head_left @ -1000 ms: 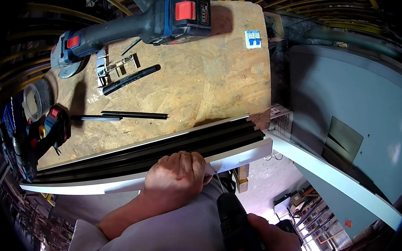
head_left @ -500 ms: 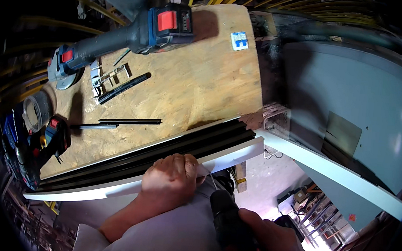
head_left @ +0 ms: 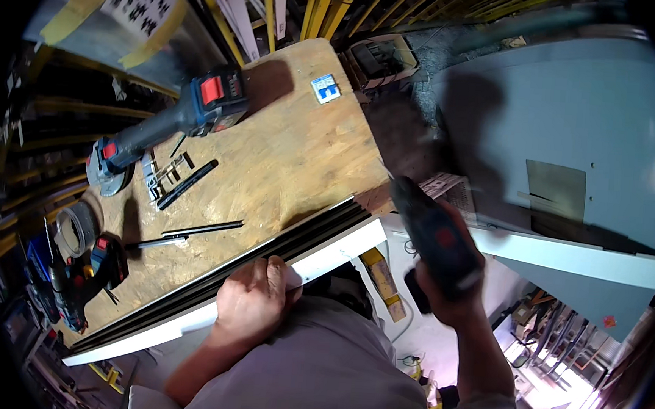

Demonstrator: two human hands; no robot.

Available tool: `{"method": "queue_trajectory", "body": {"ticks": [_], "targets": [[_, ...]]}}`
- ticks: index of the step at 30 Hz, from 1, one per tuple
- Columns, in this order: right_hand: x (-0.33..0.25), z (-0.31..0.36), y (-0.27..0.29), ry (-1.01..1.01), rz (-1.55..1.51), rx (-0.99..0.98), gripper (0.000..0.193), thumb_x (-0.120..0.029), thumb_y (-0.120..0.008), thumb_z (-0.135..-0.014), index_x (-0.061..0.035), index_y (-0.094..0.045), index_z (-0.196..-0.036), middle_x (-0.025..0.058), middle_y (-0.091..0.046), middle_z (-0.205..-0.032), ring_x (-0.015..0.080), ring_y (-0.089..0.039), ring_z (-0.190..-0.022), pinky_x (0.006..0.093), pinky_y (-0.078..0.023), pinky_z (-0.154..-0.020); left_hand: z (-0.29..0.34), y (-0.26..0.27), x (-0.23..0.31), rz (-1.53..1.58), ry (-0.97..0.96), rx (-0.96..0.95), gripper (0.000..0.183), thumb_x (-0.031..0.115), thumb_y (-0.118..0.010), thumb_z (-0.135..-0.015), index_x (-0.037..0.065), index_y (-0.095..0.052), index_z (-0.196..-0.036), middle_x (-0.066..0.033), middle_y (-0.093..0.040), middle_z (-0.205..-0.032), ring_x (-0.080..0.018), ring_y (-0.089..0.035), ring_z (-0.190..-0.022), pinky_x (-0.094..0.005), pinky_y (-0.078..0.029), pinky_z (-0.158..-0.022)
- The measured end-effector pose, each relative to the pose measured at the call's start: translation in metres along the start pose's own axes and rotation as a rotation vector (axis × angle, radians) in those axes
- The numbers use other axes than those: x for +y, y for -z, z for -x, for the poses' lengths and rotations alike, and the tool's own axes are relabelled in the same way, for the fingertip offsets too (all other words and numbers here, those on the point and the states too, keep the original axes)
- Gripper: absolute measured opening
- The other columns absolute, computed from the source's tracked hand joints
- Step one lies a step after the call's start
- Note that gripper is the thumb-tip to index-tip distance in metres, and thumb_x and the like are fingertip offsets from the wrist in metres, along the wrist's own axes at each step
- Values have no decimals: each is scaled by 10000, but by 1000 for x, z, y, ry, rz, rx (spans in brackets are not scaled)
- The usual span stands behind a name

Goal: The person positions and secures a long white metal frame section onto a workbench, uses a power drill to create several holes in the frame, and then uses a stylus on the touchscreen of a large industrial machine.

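Observation:
A long white metal profile with black channels along its inner side lies along the near edge of a wooden workbench. My left hand is closed over its near wall, close to my body. My right hand grips a dark cordless drill by the handle, with the fingers wrapped round it. The drill is raised past the profile's right end, its nose toward the bench's right corner and apart from the profile. Motion slightly blurs the drill, and I cannot make out its bit clearly.
On the bench lie an angle grinder, black strips, small metal fittings and a blue-white packet. A tape roll and another drill sit left. Another white bar crosses before a pale blue panel at right.
My right hand has lifted the drill up and to the right, away from the profile's near face. My left hand stays on the profile. The view has shifted.

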State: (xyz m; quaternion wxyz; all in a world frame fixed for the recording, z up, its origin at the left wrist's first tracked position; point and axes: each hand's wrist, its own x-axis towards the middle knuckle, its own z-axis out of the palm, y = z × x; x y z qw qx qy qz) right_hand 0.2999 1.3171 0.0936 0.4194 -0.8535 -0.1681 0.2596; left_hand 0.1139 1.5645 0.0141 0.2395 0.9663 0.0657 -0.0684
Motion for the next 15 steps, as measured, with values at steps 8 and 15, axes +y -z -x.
{"method": "queue_trajectory", "body": {"ticks": [8, 15], "targets": [[75, -38, -40, 208, -166, -27, 812, 25, -765, -860, 6, -398, -1584, 202, -651, -1397, 246, -658, -1264, 345, -513, -1045, -1, 5, 1, -39, -41, -16, 555, 269, -885, -752, -39, -615, -1125, -152, -650, -877, -312, -676, -725, -408, -541, -602], [82, -43, -41, 142, -297, -112, 860, 69, -665, -819, -74, -374, -1616, 176, -667, -1389, 225, -666, -1250, 336, -483, -1066, -2, 9, 8, -88, -6, -64, 569, 263, -902, -742, -29, -617, -1139, -157, -659, -922, -325, -681, -761, -427, -555, -635]]}}
